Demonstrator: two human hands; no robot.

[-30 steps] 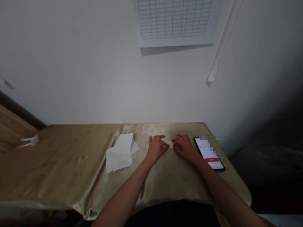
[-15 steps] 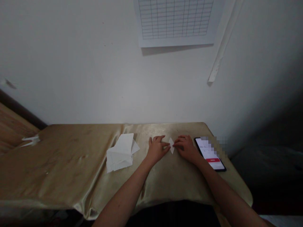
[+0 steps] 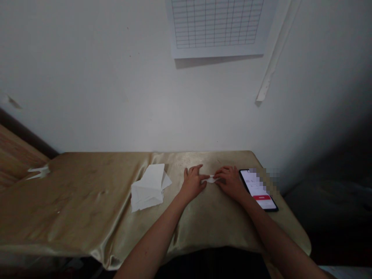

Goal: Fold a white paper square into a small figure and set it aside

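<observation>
Between my two hands, a small folded piece of white paper (image 3: pixel 211 179) lies sideways just at the tabletop. My left hand (image 3: pixel 193 182) has its thumb and index finger on the paper's left end, while its other fingers stretch out above. At the right end, the bent fingers of my right hand (image 3: pixel 229 180) close on the paper and partly cover it. The paper's exact fold is too small to make out. Left of my left hand rests a loose pile of white paper sheets (image 3: pixel 149 188), some with torn edges.
A phone (image 3: pixel 260 193) with a lit screen lies right of my right hand. The table wears a shiny gold cloth (image 3: pixel 87 201), with white scraps (image 3: pixel 39 171) at its far left. Behind stands a wall (image 3: pixel 101 85) bearing a printed grid sheet (image 3: pixel 216 27).
The small paper stood as an upright diamond shape between my fingertips; now it lies sideways, wide and flat. My fingers have shifted slightly around it.
</observation>
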